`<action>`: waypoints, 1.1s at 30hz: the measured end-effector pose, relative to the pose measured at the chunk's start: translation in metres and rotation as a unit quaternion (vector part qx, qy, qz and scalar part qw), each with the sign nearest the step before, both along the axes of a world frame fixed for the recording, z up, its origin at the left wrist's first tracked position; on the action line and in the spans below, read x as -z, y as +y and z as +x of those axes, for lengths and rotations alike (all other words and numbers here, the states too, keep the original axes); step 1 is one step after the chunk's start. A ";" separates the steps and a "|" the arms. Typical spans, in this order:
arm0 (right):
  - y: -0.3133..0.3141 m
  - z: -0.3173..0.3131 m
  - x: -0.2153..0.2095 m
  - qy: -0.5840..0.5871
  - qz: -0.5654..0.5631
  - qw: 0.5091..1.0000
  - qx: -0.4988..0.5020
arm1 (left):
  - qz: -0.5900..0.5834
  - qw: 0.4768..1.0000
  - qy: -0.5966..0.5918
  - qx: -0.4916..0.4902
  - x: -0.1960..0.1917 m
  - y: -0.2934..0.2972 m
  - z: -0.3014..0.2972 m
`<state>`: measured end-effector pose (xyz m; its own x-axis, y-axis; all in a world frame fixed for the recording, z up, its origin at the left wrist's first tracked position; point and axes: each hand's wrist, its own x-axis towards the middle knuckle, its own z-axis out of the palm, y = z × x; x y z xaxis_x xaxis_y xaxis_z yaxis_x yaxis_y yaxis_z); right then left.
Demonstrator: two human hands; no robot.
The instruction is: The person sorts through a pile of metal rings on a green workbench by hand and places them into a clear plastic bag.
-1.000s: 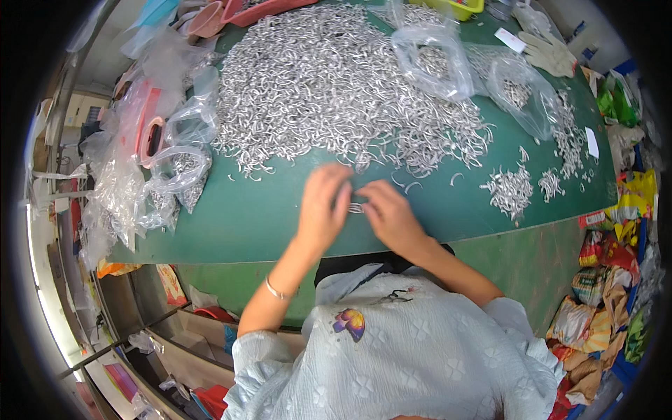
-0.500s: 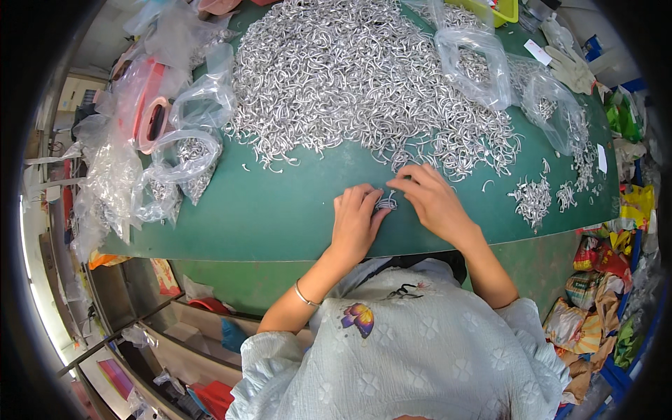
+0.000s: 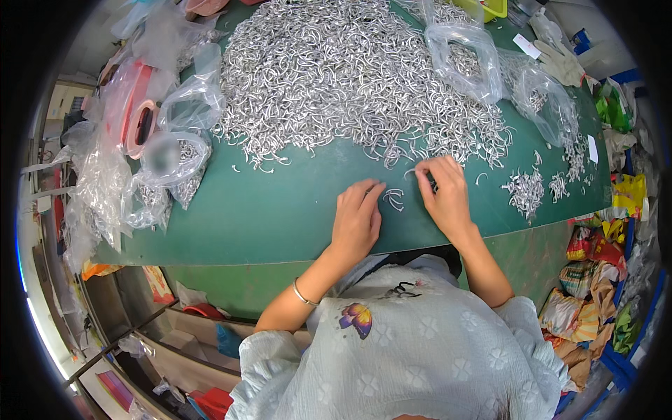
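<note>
A large heap of small curved silver metal pieces (image 3: 329,77) covers the far middle of the green table (image 3: 280,203). Several loose curved pieces (image 3: 394,199) lie on the table between my hands. My left hand (image 3: 355,215) rests just left of them, fingers stretched forward and thumb held apart, with nothing visible in it. At the heap's near edge, my right hand (image 3: 445,194) pinches what looks like one curved metal piece (image 3: 410,171) between thumb and forefinger. Its other fingers are curled and partly hidden.
Clear plastic bags (image 3: 178,161) with metal pieces crowd the left side, beside a pink-red tape dispenser (image 3: 140,119). More bags (image 3: 546,105) and a pale glove (image 3: 560,64) lie at right. Smaller piles (image 3: 525,194) sit near the right edge. Under the table stands an open drawer (image 3: 189,343).
My hands have moved apart, the right one shifting right. The pieces that lay against my left fingers now lie loose on the table. The view has shifted slightly.
</note>
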<state>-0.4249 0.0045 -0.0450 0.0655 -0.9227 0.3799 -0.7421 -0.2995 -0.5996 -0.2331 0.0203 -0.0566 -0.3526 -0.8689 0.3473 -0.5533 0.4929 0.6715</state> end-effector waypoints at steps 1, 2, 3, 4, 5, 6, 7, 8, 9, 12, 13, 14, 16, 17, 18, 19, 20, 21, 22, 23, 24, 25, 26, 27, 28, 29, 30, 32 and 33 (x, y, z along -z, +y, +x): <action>-0.003 -0.001 0.000 0.010 -0.019 1.000 0.019 | 0.003 1.000 -0.009 -0.007 -0.001 -0.001 -0.002; -0.006 -0.001 -0.001 0.047 -0.026 0.998 0.021 | 0.006 1.000 -0.017 -0.014 -0.002 -0.001 -0.003; -0.006 0.000 -0.005 0.059 -0.025 0.998 0.022 | 0.017 1.000 -0.003 -0.002 -0.001 0.000 -0.002; -0.005 0.004 -0.008 0.070 -0.025 0.997 0.022 | 0.028 1.000 0.010 0.009 0.002 0.000 -0.001; -0.005 0.005 -0.010 0.082 -0.026 0.996 0.023 | 0.038 0.999 0.024 0.021 0.005 0.000 -0.001; -0.002 0.006 -0.010 0.060 -0.016 0.998 -0.014 | 0.044 0.998 0.034 0.014 0.006 0.001 -0.001; 0.003 0.007 -0.010 0.038 -0.007 0.998 -0.051 | 0.051 0.998 0.045 0.007 0.006 0.003 0.000; 0.008 0.008 -0.010 0.016 0.004 0.996 -0.087 | 0.058 0.997 0.056 0.000 0.006 0.006 0.001; 0.013 0.011 -0.010 0.026 0.042 0.993 -0.103 | 0.088 0.992 0.088 -0.009 0.004 0.009 0.002; 0.022 0.016 -0.005 0.040 0.126 0.982 -0.138 | 0.156 0.976 0.148 -0.042 -0.004 0.023 0.007; 0.023 0.014 -0.002 0.027 0.128 0.981 -0.141 | 0.163 0.974 0.146 -0.054 -0.004 0.029 0.009; 0.023 0.012 0.001 0.016 0.129 0.981 -0.145 | 0.169 0.973 0.144 -0.066 -0.005 0.033 0.011; 0.024 0.010 0.003 -0.011 0.135 0.980 -0.145 | 0.107 0.990 0.046 -0.077 -0.010 0.031 0.010; 0.023 0.009 0.001 -0.026 0.140 0.979 -0.144 | 0.074 0.994 -0.004 -0.083 -0.012 0.028 0.009; 0.022 0.009 -0.001 -0.040 0.144 0.979 -0.142 | 0.076 0.994 -0.026 -0.081 -0.011 0.026 0.009; 0.022 0.007 -0.001 -0.035 0.136 0.980 -0.140 | 0.077 0.993 -0.047 -0.079 -0.010 0.024 0.009; 0.021 0.005 -0.002 -0.029 0.129 0.982 -0.139 | 0.078 0.992 -0.068 -0.077 -0.009 0.021 0.008; 0.021 0.004 -0.003 -0.023 0.121 0.983 -0.136 | 0.070 0.993 -0.061 -0.069 -0.006 0.020 0.008; 0.021 0.005 -0.004 -0.011 0.115 0.984 -0.136 | 0.061 0.995 -0.053 -0.060 -0.003 0.020 0.007; 0.021 0.008 -0.005 0.002 0.108 0.985 -0.134 | 0.052 0.996 -0.045 -0.051 0.001 0.020 0.006; 0.021 0.009 -0.005 0.015 0.102 0.986 -0.132 | 0.045 0.997 -0.037 -0.057 0.004 0.021 0.006; 0.021 0.008 -0.004 0.013 0.102 0.986 -0.134 | 0.038 0.997 -0.029 -0.064 0.006 0.025 0.007; 0.022 0.008 -0.002 0.011 0.103 0.985 -0.138 | 0.032 0.997 -0.021 -0.071 0.007 0.026 0.007; 0.023 0.007 -0.001 0.008 0.104 0.985 -0.141 | 0.029 0.995 -0.017 -0.091 0.007 0.026 0.009; 0.023 0.006 -0.001 0.003 0.107 0.986 -0.132 | 0.025 0.993 -0.014 -0.111 0.007 0.025 0.012; 0.023 0.005 -0.001 -0.002 0.110 0.986 -0.123 | 0.022 0.991 -0.011 -0.131 0.006 0.025 0.015; 0.023 0.004 -0.001 -0.008 0.113 0.987 -0.115 | 0.014 0.990 -0.011 -0.143 0.005 0.023 0.017; 0.022 0.007 0.000 -0.029 0.093 0.991 -0.090 | 0.003 0.991 -0.011 -0.136 0.003 0.019 0.015; 0.022 0.009 0.001 -0.040 0.083 0.993 -0.078 | -0.002 0.991 -0.011 -0.132 0.003 0.019 0.014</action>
